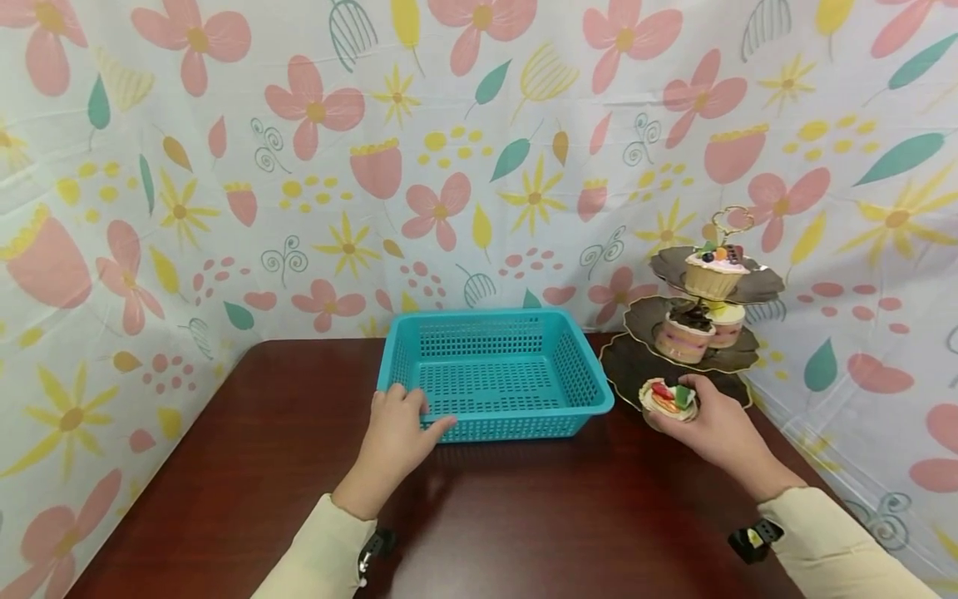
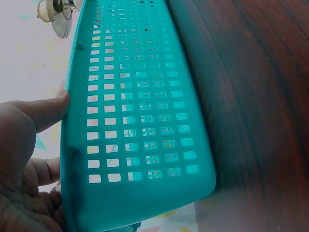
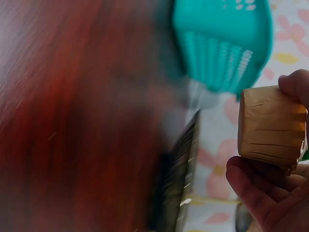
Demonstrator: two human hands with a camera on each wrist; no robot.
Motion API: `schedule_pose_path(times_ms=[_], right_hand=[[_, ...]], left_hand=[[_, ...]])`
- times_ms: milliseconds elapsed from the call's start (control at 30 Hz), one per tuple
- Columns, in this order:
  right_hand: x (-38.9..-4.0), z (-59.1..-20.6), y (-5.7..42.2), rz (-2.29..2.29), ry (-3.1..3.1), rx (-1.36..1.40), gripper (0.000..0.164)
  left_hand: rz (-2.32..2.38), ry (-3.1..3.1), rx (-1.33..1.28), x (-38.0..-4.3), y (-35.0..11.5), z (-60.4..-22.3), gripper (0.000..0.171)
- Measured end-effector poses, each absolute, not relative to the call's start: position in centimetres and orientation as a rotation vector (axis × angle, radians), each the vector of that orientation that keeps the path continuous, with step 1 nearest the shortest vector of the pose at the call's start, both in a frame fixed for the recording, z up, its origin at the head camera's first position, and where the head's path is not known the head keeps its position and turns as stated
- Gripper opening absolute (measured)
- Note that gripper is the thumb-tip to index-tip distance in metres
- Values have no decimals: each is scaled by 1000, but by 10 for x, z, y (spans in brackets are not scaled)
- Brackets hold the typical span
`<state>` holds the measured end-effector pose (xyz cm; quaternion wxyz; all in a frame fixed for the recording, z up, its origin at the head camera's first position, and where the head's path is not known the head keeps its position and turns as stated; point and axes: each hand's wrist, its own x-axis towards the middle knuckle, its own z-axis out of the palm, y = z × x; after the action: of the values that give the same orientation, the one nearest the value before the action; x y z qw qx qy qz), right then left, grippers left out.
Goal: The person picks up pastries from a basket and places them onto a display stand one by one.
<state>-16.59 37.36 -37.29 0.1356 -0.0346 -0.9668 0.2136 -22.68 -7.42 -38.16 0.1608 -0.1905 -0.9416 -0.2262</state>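
My right hand point(image 1: 714, 420) pinches a cupcake point(image 1: 669, 399) topped with cream, red fruit pieces and a green leaf, in front of the bottom tier of a dark stand. In the right wrist view, the thumb and fingers hold the cupcake's tan pleated wrapper point(image 3: 270, 128), clear of the table. My left hand point(image 1: 397, 433) grips the near left rim of a turquoise plastic basket point(image 1: 591, 399), which has nothing in it. Seen from the left wrist, the thumb lies at the rim of the basket's perforated wall point(image 2: 130, 96), with curled fingers partly hidden.
The three-tier stand point(image 1: 636, 337) with gold edges rises right of the basket. A fruit-topped cupcake point(image 1: 713, 274) sits on its top tier, and two layered cupcakes point(image 1: 683, 337) share the middle one. Behind the dark wooden table point(image 1: 524, 516) hangs a flowered cloth point(image 1: 464, 274).
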Motion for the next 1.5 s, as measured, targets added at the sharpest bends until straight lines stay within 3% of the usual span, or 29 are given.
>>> schedule_pose_path(times_ms=[233,500,1000,1300,1500], right_hand=[[-185,-398,406,616,-2824,-156,93],[-215,-410,429,653,-2785,-181,82],[-240,-420,435,751,-2771,-173,71],[-245,-417,441,879,-2886,-202,86],[-242,-417,438,956,-2863,-123,87]], left_hand=[[-635,-2699,-541,-228,-73,-382,46],[-642,-2702,-528,-227,-73,-380,46],[-648,-2702,-526,-228,-72,-380,46],[-639,-2702,-537,-227,-72,-379,45],[-634,-2700,-542,-226,-72,-379,45]])
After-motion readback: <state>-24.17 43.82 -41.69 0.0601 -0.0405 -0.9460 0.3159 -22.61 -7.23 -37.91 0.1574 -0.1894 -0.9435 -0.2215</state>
